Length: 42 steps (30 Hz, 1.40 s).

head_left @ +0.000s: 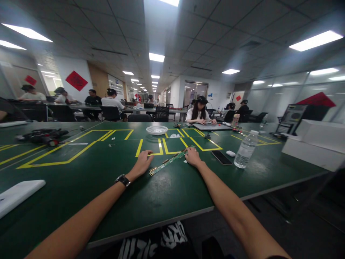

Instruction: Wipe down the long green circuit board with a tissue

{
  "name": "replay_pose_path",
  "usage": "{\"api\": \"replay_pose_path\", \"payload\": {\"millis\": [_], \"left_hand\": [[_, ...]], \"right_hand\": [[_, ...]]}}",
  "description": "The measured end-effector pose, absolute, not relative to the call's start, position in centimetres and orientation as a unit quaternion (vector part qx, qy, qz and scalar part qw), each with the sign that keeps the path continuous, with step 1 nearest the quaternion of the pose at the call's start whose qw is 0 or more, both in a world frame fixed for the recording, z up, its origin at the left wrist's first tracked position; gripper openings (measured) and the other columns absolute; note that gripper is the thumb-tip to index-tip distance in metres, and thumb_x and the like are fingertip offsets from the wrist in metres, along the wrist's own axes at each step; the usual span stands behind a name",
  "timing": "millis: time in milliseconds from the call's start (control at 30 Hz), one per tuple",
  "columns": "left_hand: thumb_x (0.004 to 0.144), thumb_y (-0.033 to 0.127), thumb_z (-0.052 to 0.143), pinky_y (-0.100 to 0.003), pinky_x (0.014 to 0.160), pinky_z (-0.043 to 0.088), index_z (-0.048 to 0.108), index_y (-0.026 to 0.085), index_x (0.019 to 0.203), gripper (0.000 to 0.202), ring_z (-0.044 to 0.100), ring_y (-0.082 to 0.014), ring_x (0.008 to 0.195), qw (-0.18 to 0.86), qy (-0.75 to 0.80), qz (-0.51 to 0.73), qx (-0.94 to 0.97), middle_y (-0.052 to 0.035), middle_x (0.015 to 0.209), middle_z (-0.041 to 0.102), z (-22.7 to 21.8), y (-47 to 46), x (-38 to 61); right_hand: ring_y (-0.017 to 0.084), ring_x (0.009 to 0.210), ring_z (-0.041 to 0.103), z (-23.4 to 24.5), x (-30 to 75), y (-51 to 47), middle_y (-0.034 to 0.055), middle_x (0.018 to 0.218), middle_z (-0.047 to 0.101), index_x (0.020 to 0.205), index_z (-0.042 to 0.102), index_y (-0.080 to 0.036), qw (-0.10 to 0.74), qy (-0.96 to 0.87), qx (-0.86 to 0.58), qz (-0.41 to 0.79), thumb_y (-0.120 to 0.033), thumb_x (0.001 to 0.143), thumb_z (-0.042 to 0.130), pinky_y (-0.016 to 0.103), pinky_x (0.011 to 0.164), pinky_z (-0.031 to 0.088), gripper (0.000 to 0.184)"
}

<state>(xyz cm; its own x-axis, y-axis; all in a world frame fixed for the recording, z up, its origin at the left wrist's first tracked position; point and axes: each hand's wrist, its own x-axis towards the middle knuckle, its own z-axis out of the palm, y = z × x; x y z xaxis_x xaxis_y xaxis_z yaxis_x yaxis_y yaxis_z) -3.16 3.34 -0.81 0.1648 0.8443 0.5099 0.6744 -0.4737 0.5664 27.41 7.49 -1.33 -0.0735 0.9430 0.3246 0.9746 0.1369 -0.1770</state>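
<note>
Dark clothing with white lettering point(172, 239) sits lowest in view, right under the table edge, and both bare forearms stretch out from there over the green table point(81, 187). The left wrist wears a black watch point(123, 180).

The left hand point(142, 162) lies palm down with its fingers bent onto the tabletop, gripping nothing. It is just beside the near end of a long, narrow circuit board strip point(168, 162) — whether it touches the strip cannot be told. The right hand point(192, 156) has its fingers closed on the strip's far end. The strip lies slantwise between the two hands, flat or nearly flat on the table, across yellow tape lines point(151, 144).

Just right of the right hand lies a dark phone point(221, 157), then a small white object point(230, 153) and an upright clear water bottle point(245, 149). Beyond the hands stands a shallow white dish point(156, 130). Well to the left of the left hand lie dark tools point(43, 136) — nearer the person on that side, a flat white slab point(18, 192). Far to the right sits a white box point(315, 144). Across the table, past the hands, another person point(199, 111) sits at a laptop.
</note>
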Motion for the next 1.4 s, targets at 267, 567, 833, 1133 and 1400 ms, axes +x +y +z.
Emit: {"api": "replay_pose_path", "payload": {"millis": [267,567,833,1133,1400], "left_hand": [[0.089,0.039,0.037,-0.042,0.092,0.039,0.057,0.015,0.098,0.032,0.050,-0.0236,0.099,0.073,0.472,0.371,0.796,-0.0095,0.098,0.057,-1.2,2.8,-2.8],[0.089,0.042,0.037,-0.041,0.092,0.039,0.057,0.017,0.102,0.034,0.048,-0.0237,0.100,0.082,0.477,0.331,0.810,-0.0096,0.104,0.055,-1.6,2.2,-2.4],[0.089,0.041,0.037,-0.041,0.092,0.038,0.057,0.017,0.102,0.034,0.048,-0.0243,0.100,0.069,0.467,0.326,0.819,-0.0097,0.105,0.056,-1.1,1.8,-2.1],[0.088,0.044,0.037,-0.047,0.093,0.037,0.054,0.022,0.112,0.037,0.044,-0.0282,0.117,0.092,0.492,0.264,0.825,-0.0107,0.125,0.052,-1.6,1.7,-2.2],[0.090,0.041,0.034,-0.049,0.094,0.033,0.055,0.027,0.116,0.036,0.040,-0.0285,0.125,0.060,0.471,0.199,0.857,-0.0092,0.134,0.049,-0.8,0.6,-1.9]], "right_hand": [[0.026,0.117,0.037,-1.5,27.4,8.0,0.0097,0.123,0.048,0.107,0.056,-0.021,0.158,-0.746,-0.647,-0.008,-0.024,0.083,0.042,0.042,0.095,0.030,0.028],[0.025,0.119,0.036,-1.1,27.0,7.7,0.0100,0.125,0.047,0.111,0.056,-0.021,0.133,-0.736,-0.664,-0.004,-0.025,0.084,0.041,0.040,0.096,0.029,0.031],[0.027,0.125,0.033,-1.2,27.0,7.6,0.0105,0.136,0.040,0.127,0.049,-0.024,0.126,-0.743,-0.658,-0.002,-0.026,0.086,0.038,0.043,0.099,0.027,0.042],[0.028,0.129,0.029,-1.2,27.0,7.4,0.0114,0.142,0.034,0.141,0.034,-0.028,0.113,-0.745,-0.658,-0.002,-0.027,0.088,0.036,0.045,0.101,0.025,0.053],[0.028,0.123,0.036,-1.0,27.0,7.5,0.0138,0.135,0.043,0.138,0.037,-0.017,0.136,-0.735,-0.664,-0.011,-0.025,0.087,0.036,0.041,0.098,0.032,0.052]]}}
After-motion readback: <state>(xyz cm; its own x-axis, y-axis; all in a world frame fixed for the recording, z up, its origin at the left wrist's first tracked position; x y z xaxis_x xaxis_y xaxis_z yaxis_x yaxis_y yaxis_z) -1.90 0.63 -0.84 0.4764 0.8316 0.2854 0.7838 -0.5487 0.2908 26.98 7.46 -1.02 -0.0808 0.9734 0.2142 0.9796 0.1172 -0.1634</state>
